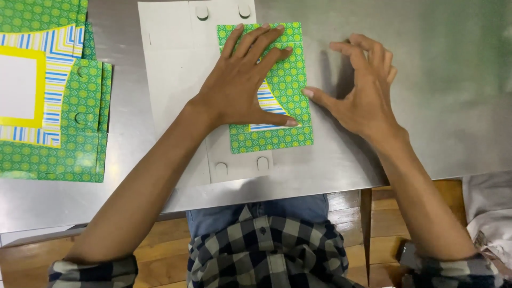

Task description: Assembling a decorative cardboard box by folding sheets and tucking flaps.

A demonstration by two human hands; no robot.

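A flat cardboard box blank (176, 69) lies white side up on a steel table (426, 106). One green patterned flap (290, 80) with a blue-striped patch is folded over onto it. My left hand (242, 80) lies flat on that flap, fingers spread, pressing it down. My right hand (362, 90) hovers just right of the flap's edge. Its thumb tip touches the edge and its fingers are curled and apart, holding nothing.
A stack of flat green, blue-striped and yellow box blanks (50, 101) lies at the table's left. The table's front edge runs across near my body. A wooden floor shows below, with pale cloth (490, 213) at the lower right.
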